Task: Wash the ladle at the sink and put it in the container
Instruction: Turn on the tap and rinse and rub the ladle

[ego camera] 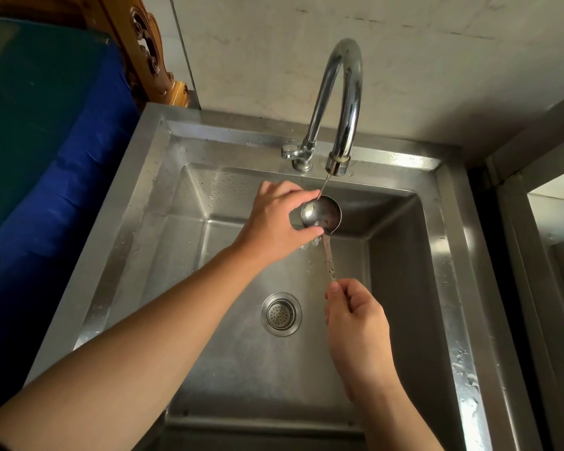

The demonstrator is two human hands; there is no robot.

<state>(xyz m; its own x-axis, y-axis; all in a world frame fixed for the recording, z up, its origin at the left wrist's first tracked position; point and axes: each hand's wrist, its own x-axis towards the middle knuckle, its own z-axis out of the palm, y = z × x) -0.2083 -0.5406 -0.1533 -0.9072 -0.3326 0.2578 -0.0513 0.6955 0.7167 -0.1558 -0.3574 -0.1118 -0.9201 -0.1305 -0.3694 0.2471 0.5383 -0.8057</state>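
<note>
1. The small shiny steel ladle with an engraved handle [321, 213] sits over the basin, bowl up, directly under a thin stream of water [323, 187].
2. The left hand [274, 222] cups the bowl, fingers curled round its rim; the right hand [355, 315] pinches the handle's end.
3. Around them: the curved chrome tap [342, 102], the stainless steel sink [144, 196] and its round drain strainer [281, 314].
4. Washing seems underway; next comes rubbing and rinsing the bowl, then finding the container, which is not in view.
</note>
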